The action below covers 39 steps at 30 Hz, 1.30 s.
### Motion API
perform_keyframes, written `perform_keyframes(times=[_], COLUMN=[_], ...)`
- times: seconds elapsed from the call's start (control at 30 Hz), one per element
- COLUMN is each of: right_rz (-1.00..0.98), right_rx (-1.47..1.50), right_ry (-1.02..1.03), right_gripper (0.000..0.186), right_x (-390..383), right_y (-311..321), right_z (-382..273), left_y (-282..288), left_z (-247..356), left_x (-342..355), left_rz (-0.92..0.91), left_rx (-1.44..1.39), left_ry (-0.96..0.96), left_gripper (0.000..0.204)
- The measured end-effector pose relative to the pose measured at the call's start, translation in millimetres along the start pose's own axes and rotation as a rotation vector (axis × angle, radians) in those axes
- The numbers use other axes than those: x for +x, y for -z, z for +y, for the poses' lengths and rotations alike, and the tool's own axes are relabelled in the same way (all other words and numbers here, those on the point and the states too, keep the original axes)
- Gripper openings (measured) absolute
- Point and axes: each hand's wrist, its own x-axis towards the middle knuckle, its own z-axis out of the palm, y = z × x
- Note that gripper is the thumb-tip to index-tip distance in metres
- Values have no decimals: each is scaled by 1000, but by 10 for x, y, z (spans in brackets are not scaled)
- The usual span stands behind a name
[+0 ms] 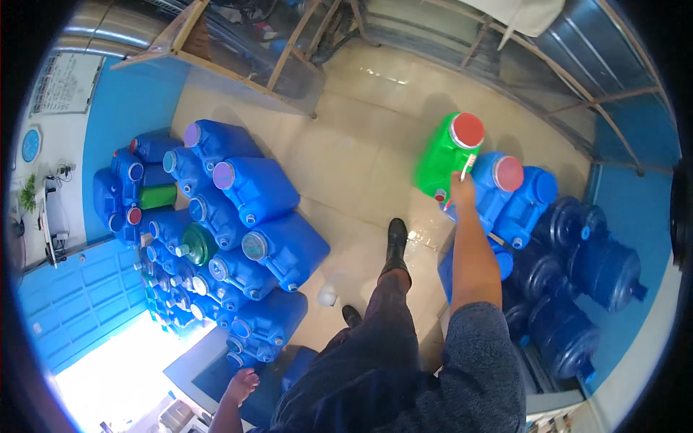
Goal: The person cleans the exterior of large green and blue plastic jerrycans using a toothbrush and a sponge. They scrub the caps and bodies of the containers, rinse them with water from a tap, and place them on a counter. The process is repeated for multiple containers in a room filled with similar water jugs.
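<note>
My right arm reaches ahead, and my right hand [462, 189] is closed at the top handle of a green water jug [438, 160]. A large red cap [468, 130] and a small red spout cap [439, 195] top this jug. A thin white-and-red strip [468, 167] shows at my fingers; what it is I cannot make out. Close beside stands a blue jug [489, 184] with a pinkish-red cap, then another blue jug [525, 206] with a blue cap. My left hand [243, 384] hangs low at the left, empty, fingers loosely curled and apart, near several blue jugs.
Many blue jugs [268, 189] crowd the left side, with a dark green bottle [198, 244] among them. Large round water bottles [605, 267] are piled along the right wall. A wood-framed clear enclosure [245, 54] stands ahead. Wet tiles [361, 155] cover the floor by my boots [396, 242].
</note>
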Motion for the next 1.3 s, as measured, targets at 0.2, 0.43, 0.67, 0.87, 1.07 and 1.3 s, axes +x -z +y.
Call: perform_keyframes(times=[0.2, 0.43, 0.67, 0.87, 1.07, 1.3], right_rz=[125, -133, -102, 512, 1069, 1420], right_rx=[124, 316, 669, 936, 1063, 549], right_ry=[-190, -393, -193, -214, -288, 10], right_gripper=[62, 65, 54, 51, 39, 41], right_x=[934, 201, -1969, -4166, -6478, -8795], right_y=[-436, -322, 1763, 2952, 3322, 3089], right_z=[639, -431, -880, -694, -585, 102], left_y=[9, 103, 129, -684, -1704, -2649], left_z=[798, 1058, 2674, 4068, 3868, 2394], left_x=[-16, 84, 166, -863, -2556, -3836], left_rz=[68, 91, 140, 12, 13, -175], left_rx=[-76, 386, 660, 529, 568, 450], left_ry=[13, -438, -1045, -1921, -2544, -2827], left_gripper=[47, 41, 46, 48, 40, 31])
